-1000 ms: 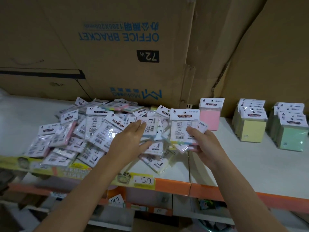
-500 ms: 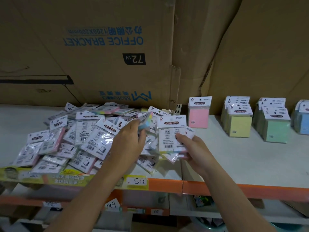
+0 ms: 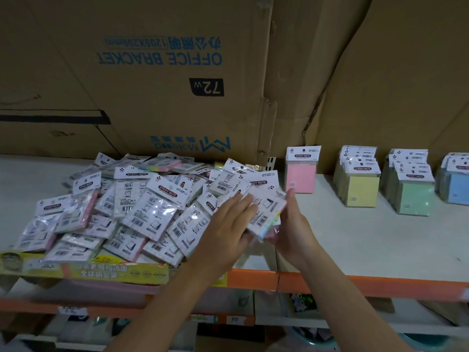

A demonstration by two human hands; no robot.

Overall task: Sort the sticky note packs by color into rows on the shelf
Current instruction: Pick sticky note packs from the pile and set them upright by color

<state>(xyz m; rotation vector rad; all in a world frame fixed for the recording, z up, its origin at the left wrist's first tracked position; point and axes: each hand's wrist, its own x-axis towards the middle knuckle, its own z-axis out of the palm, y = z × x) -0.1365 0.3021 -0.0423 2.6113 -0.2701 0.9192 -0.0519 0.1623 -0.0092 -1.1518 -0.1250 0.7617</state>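
Just now the left hand [image 3: 228, 222] has come off the pile [image 3: 121, 212] with one pack and laid it on the stack [image 3: 264, 214] held at the pile's right edge; half a second ago its fingers curled round that pack, and now they lie straight and flat on the stack's top face, gripping nothing; the right hand [image 3: 291, 224] holds the stack from beneath, thumb upright along its right side, its other fingers hidden under it; the stack, upright a second ago, now leans, showing coloured edges; on the shelf [image 3: 355, 250] right of the pile stands a lone pink pack [image 3: 301, 177], then further right the yellow row [image 3: 360, 189], green row [image 3: 413, 196] and blue row [image 3: 456, 184]; I judge the sorting far from done, since most of the pile remains.
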